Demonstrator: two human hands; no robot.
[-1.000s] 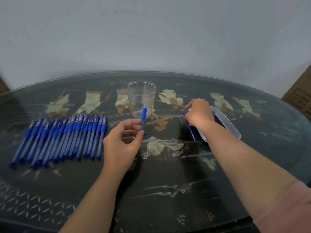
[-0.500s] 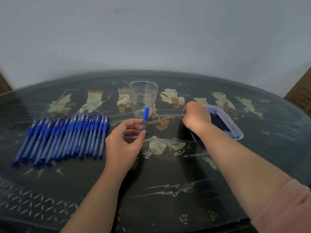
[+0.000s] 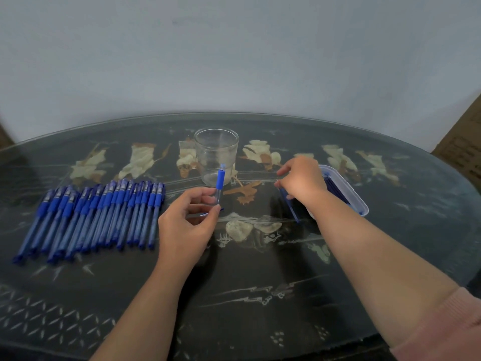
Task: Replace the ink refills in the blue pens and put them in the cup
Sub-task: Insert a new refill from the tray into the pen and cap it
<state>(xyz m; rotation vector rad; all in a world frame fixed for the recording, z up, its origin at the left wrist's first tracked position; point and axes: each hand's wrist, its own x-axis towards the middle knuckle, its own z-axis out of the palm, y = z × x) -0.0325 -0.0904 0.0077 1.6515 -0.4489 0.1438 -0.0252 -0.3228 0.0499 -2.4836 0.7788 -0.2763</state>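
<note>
Pen barrel (image 3: pixel 219 187) stands upright, pinched by left hand (image 3: pixel 186 225); right hand (image 3: pixel 302 182) (beside the tray (image 3: pixel 364 211)) pinches a near-to-far refill (image 3: pixel 292 211), rightward.

left grip (image 3: pixel 187 226) pinching, right grip (image 3: pixel 303 182) curled

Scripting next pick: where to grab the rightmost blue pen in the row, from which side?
Likely best: pinch the rightmost blue plastic pen at its translucent mid-barrel, from above and the right. It lies flat, neighbours tight against its left, right side free.
</note>
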